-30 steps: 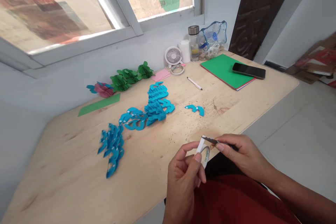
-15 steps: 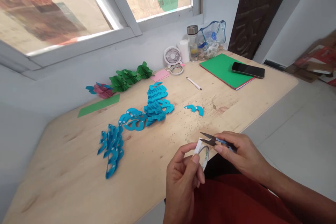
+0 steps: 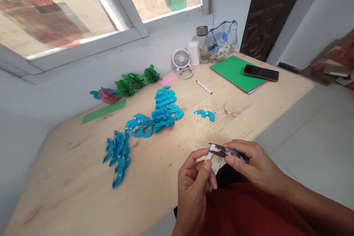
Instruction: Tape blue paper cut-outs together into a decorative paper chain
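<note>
My left hand (image 3: 195,182) pinches a small white roll of tape (image 3: 215,162) at the near edge of the wooden table (image 3: 69,191). My right hand (image 3: 250,164) grips small black thread snips (image 3: 221,150) with a blue handle. Their blades are closed across the white strip that sticks out of the roll. A single blue paper cutout (image 3: 205,114) lies on the table just beyond my hands. Several more blue cutouts (image 3: 143,125) are spread in a line further left.
Green paper flowers (image 3: 135,79), a pink one (image 3: 108,94) and a green paper strip (image 3: 103,110) lie by the wall. At the far end stand a small fan (image 3: 181,59), a bottle (image 3: 203,44), a tape ring (image 3: 186,72), a pen (image 3: 204,87), and a green notebook (image 3: 235,72) with a phone (image 3: 260,73).
The snips opened half a second ago and have now closed on the tape strip. The roll has tipped to a flatter angle in my left hand.
</note>
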The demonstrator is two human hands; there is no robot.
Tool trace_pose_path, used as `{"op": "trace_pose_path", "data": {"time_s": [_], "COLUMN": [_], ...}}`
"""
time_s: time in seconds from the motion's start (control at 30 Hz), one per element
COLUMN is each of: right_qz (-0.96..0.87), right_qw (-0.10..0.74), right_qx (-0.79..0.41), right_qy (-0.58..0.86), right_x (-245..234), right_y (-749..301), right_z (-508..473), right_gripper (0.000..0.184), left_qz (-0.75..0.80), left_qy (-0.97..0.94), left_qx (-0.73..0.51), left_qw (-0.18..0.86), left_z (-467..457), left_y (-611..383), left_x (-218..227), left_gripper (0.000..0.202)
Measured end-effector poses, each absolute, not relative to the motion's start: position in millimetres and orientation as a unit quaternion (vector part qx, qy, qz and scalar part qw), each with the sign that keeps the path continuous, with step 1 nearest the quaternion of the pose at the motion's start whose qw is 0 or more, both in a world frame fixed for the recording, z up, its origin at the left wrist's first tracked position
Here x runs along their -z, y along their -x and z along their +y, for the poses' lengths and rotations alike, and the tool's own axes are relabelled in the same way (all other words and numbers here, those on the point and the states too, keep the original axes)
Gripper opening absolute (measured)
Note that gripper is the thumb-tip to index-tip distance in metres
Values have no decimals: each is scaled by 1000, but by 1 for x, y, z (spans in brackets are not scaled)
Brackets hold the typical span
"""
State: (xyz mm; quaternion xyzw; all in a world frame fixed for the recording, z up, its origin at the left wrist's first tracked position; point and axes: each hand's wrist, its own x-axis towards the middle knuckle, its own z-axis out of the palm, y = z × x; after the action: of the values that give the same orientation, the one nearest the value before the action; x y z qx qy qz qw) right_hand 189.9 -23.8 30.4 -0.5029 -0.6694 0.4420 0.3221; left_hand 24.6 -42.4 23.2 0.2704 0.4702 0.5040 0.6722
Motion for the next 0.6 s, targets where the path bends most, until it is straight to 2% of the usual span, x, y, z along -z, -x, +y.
{"op": "trace_pose_path", "data": {"time_s": [0.37, 0.6], "right_qz": [-681, -718], "right_qw": [330, 351], "right_qx": [-429, -371], "right_qy": [492, 473], "right_x": [-32, -27], "right_y": [-185, -187], "right_z": [-23, -25], "right_gripper": [25, 19], "left_qz": [463, 460], "left_qy": [-276, -274], "left_qx": [-502, -508], "left_qw": [676, 675], "left_z": [-42, -41], "left_y": [-24, -26], "left_x": [-17, -14], "left_gripper": [21, 24]}}
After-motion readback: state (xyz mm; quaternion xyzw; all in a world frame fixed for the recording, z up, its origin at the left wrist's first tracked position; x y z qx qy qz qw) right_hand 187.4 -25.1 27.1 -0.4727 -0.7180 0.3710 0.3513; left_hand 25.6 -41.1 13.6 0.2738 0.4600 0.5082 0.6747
